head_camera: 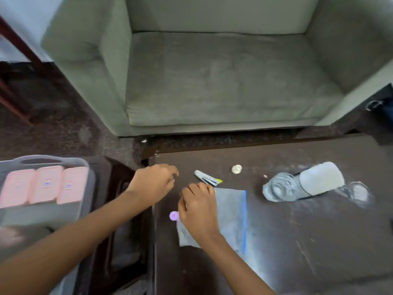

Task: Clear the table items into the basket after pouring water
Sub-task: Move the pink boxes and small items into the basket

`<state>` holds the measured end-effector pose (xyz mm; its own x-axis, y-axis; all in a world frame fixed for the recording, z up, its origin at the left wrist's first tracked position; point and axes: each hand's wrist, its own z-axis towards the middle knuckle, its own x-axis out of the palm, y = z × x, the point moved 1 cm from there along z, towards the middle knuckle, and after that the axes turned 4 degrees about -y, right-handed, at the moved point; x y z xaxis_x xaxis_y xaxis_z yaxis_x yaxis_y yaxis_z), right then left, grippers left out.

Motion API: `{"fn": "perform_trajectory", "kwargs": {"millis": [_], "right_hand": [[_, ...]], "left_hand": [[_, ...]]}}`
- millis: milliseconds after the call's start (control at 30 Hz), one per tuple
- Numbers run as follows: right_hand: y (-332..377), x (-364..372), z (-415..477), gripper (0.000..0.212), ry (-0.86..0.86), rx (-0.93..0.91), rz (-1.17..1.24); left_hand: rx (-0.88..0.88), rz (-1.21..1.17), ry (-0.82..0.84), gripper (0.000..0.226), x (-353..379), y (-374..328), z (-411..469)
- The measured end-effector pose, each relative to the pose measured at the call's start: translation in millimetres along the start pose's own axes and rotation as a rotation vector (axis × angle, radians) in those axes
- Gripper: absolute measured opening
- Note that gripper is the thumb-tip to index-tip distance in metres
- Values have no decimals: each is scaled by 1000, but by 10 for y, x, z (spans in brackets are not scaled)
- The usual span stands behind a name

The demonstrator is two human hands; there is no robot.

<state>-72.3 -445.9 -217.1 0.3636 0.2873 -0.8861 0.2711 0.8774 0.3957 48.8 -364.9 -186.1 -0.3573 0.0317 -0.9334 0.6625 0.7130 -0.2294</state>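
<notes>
On the dark table (297, 241) lies a clear zip bag with a blue strip (232, 211). My right hand (197, 211) rests over its left part, fingers curled; whether it grips the bag is unclear. A small purple piece (174, 215) sits just left of that hand. My left hand (154, 182) hovers at the table's left edge with fingers loosely bent and nothing in it. A grey stapler with a yellow tip (207, 178) lies beyond my right hand. A clear bottle with a white label (302, 184) lies on its side at the right.
A grey basket (85, 167) holding three pink boxes (44, 185) stands at the left, below table level. A small white cap (236, 168) and an upright clear glass (358, 191) are on the table. A grey armchair (223, 77) stands behind the table.
</notes>
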Motion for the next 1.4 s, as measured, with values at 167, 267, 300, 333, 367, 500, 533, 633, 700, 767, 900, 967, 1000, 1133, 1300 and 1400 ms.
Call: {"fn": "perform_trajectory", "kwargs": {"millis": [167, 267, 300, 333, 367, 500, 533, 633, 700, 767, 900, 967, 1000, 1133, 1300, 1400], "right_hand": [[-944, -214, -366, 14, 39, 117, -60], [-1391, -308, -537, 17, 75, 139, -70], [-1493, -324, -578, 17, 79, 145, -67], [-1579, -342, -613, 17, 84, 148, -62], [-1693, -369, -660, 16, 88, 159, -63], [-1937, -432, -732, 16, 89, 168, -70], [-1984, -449, -747, 16, 83, 170, -59], [-2084, -503, -742, 16, 42, 182, -27], [-2175, -605, -740, 14, -3, 217, 9], [-2313, -742, -766, 13, -56, 262, 34], [-2761, -986, -924, 11, -145, 357, 36], [-3002, -1078, -1039, 11, -183, 398, 20], [-3130, -1125, -1102, 13, -194, 422, 10], [-3832, -1368, -1419, 19, -255, 558, -70], [-4834, -1599, -1685, 40, -289, 886, -279], [-5273, -1632, -1719, 57, -184, 1077, -289]], "left_hand": [[24, 23, -29, 37, 715, -624, 580], [76, 83, -32, 50, 1104, -765, 842], [80, 117, -23, 53, 1190, -759, 890], [81, 165, -16, 55, 1259, -742, 925], [84, 214, -21, 55, 1334, -762, 961], [115, 413, -60, 45, 1352, -763, 990], [117, 443, -71, 42, 1310, -797, 975], [26, 397, -100, 34, 1085, -953, 867], [-18, 318, -151, 31, 924, -1173, 737], [4, 215, -184, 30, 823, -1468, 551], [181, 68, -200, 29, 938, -2175, 217], [258, 47, -149, 33, 1093, -2546, 104], [282, 43, -129, 32, 1162, -2743, 65], [316, -6, -27, 32, 1365, -3548, 130], [212, -76, 19, 25, 1467, -4303, 503], [181, -176, 34, 24, 1530, -4603, 666]]}}
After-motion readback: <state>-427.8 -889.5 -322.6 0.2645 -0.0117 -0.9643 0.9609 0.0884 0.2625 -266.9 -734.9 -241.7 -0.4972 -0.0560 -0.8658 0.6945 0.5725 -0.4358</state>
